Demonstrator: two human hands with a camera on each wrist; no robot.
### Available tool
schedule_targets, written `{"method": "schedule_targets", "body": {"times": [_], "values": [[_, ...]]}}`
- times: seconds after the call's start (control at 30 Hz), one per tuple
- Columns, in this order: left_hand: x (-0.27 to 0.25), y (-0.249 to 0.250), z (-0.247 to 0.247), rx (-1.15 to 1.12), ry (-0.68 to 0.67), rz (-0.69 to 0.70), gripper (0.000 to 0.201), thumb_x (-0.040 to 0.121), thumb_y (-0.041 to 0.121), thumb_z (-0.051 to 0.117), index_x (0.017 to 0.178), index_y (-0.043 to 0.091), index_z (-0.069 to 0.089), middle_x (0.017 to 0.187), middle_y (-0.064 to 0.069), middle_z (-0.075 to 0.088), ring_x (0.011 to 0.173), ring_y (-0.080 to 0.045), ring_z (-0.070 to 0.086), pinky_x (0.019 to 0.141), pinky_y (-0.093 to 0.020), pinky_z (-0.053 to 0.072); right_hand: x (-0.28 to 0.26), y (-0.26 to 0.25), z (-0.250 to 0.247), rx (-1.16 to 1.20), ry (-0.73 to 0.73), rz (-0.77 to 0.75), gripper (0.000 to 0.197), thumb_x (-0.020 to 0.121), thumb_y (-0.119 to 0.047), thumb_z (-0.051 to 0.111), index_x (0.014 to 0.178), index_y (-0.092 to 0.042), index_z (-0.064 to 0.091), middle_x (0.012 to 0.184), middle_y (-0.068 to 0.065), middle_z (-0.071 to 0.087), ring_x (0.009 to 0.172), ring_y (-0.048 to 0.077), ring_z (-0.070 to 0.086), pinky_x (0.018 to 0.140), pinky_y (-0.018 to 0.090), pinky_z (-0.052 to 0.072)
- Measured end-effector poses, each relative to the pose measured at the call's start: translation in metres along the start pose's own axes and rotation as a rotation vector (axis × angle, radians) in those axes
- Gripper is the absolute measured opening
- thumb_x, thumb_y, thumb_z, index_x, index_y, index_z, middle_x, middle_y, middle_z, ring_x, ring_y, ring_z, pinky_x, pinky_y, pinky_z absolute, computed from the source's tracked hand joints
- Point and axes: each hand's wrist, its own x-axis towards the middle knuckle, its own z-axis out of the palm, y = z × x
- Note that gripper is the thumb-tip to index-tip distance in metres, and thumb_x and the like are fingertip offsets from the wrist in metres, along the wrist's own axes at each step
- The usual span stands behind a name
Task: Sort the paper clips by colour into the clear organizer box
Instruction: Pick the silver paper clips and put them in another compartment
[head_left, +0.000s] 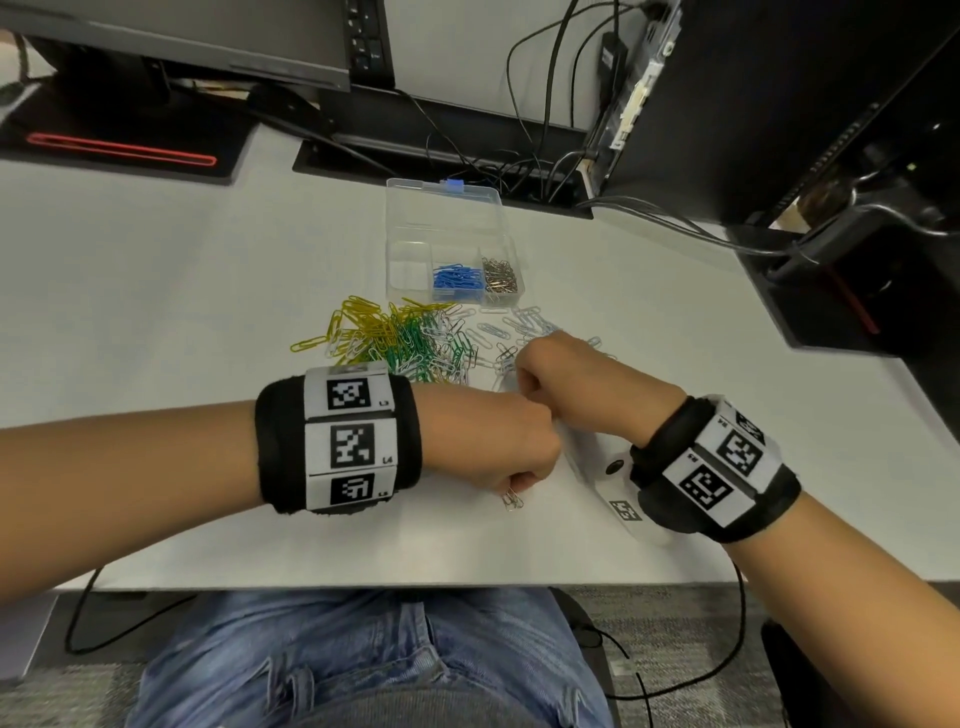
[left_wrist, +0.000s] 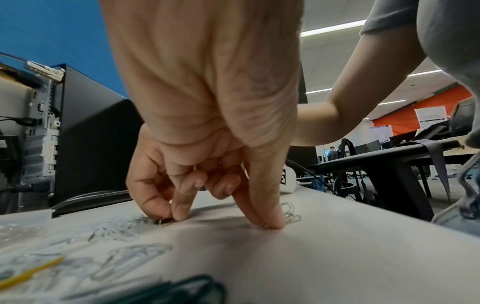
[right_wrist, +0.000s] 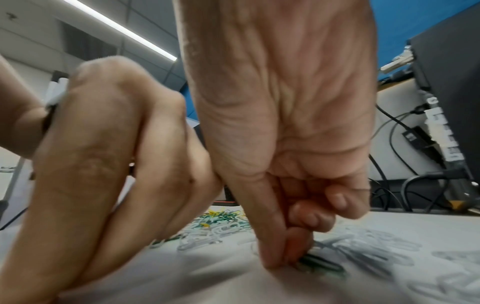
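The clear organizer box (head_left: 395, 234) stands open at mid-table, with blue clips (head_left: 457, 278) in its middle compartment and silver clips (head_left: 501, 275) in the right one. In front of it lies a mixed pile of yellow, green and white paper clips (head_left: 395, 338), and white clips (head_left: 524, 322) are scattered to its right. My right hand (head_left: 511, 364) pinches a dark green-looking clip (right_wrist: 322, 264) against the table among the white ones. Close beside it, my left hand (head_left: 519, 483) is curled, thumb and forefinger pinched down on a few silver clips (head_left: 511, 500) near the front edge.
Monitor stands, a black computer tower (head_left: 779, 104) and tangled cables (head_left: 519, 166) line the back and right of the white desk (head_left: 156, 286). The desk's front edge (head_left: 363, 584) runs just below my wrists.
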Motion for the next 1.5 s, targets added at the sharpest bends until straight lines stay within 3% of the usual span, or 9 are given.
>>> {"method": "schedule_targets", "body": {"times": [0.17, 0.33, 0.47, 0.6, 0.77, 1.0, 1.17, 1.3, 1.5], "values": [[-0.007, -0.007, 0.005, 0.015, -0.085, -0.066, 0.005, 0.078, 0.012, 0.060, 0.078, 0.016, 0.064, 0.080, -0.004, 0.063, 0.084, -0.029, 0.058, 0.072, -0.039, 0.051, 0.007, 0.020, -0.021, 0.339, 0.216, 0.064, 0.017, 0.079, 0.003, 0.061, 0.074, -0.013, 0.064, 0.075, 0.000, 0.063, 0.068, 0.011, 0.056, 0.059, 0.010, 0.043], [-0.024, -0.020, -0.011, -0.076, 0.082, -0.085, 0.007, 0.088, 0.019, 0.055, 0.083, 0.016, 0.060, 0.085, 0.000, 0.060, 0.086, -0.019, 0.053, 0.074, -0.031, 0.044, 0.036, 0.038, -0.047, 0.620, 0.494, 0.243, 0.012, 0.080, 0.001, 0.069, 0.074, -0.009, 0.066, 0.066, -0.005, 0.059, 0.060, 0.004, 0.054, 0.051, 0.005, 0.039], [-0.035, -0.052, -0.041, -0.088, 0.337, -0.269, 0.007, 0.089, 0.023, 0.057, 0.087, 0.018, 0.062, 0.101, 0.006, 0.050, 0.100, -0.012, 0.040, 0.085, -0.026, 0.037, 0.065, 0.034, -0.059, 0.697, 0.479, 0.224, 0.006, 0.078, 0.002, 0.070, 0.075, -0.003, 0.069, 0.064, -0.006, 0.057, 0.058, -0.001, 0.051, 0.049, 0.005, 0.039], [-0.030, -0.090, -0.063, -0.132, 0.522, -0.581, 0.008, 0.085, 0.022, 0.065, 0.078, 0.024, 0.069, 0.111, 0.004, 0.048, 0.111, -0.019, 0.037, 0.095, -0.039, 0.035, 0.082, 0.036, -0.055, 0.645, 0.473, 0.246, 0.004, 0.079, 0.001, 0.069, 0.075, 0.000, 0.069, 0.063, -0.005, 0.058, 0.057, 0.000, 0.052, 0.050, 0.009, 0.039], [-0.009, -0.119, -0.070, -0.239, 0.561, -0.779, 0.006, 0.083, 0.028, 0.071, 0.083, 0.022, 0.073, 0.111, -0.001, 0.055, 0.117, -0.028, 0.036, 0.094, -0.042, 0.033, 0.048, 0.035, -0.051, 0.473, 0.340, 0.231, 0.021, 0.077, 0.004, 0.062, 0.066, -0.014, 0.064, 0.065, -0.004, 0.059, 0.061, 0.008, 0.053, 0.053, 0.015, 0.039], [-0.014, -0.108, -0.061, -0.131, 0.589, -0.714, 0.022, 0.077, 0.040, 0.073, 0.094, 0.026, 0.067, 0.117, -0.003, 0.050, 0.117, -0.027, 0.037, 0.095, -0.043, 0.034, 0.002, 0.013, -0.019, 0.224, 0.005, 0.149, 0.020, 0.071, -0.005, 0.067, 0.075, -0.025, 0.064, 0.070, -0.014, 0.051, 0.071, 0.009, 0.044, 0.067, 0.025, 0.034], [-0.027, -0.087, -0.049, -0.094, 0.555, -0.615, 0.021, 0.080, 0.036, 0.071, 0.096, 0.025, 0.065, 0.111, 0.000, 0.048, 0.111, -0.022, 0.038, 0.096, -0.042, 0.033, 0.008, 0.010, -0.009, 0.126, 0.010, 0.089, 0.015, 0.072, -0.004, 0.065, 0.074, -0.019, 0.065, 0.076, -0.004, 0.060, 0.087, 0.017, 0.044, 0.070, 0.029, 0.032], [-0.040, -0.081, -0.038, -0.061, 0.504, -0.582, 0.020, 0.080, 0.035, 0.070, 0.096, 0.026, 0.063, 0.112, 0.002, 0.047, 0.111, -0.020, 0.037, 0.092, -0.038, 0.032, 0.012, 0.011, -0.008, 0.126, -0.016, 0.074, 0.016, 0.074, -0.002, 0.061, 0.070, -0.018, 0.064, 0.077, 0.002, 0.062, 0.078, 0.018, 0.050, 0.068, 0.027, 0.036], [-0.057, -0.079, -0.027, -0.060, 0.224, -0.437, 0.035, 0.087, 0.038, 0.062, 0.121, 0.036, 0.057, 0.118, 0.005, 0.045, 0.114, -0.016, 0.035, 0.093, -0.035, 0.031, 0.013, 0.028, -0.010, 0.160, 0.039, 0.124, 0.013, 0.075, -0.005, 0.061, 0.073, -0.018, 0.060, 0.075, 0.000, 0.058, 0.075, 0.023, 0.058, 0.060, 0.027, 0.040]]}}
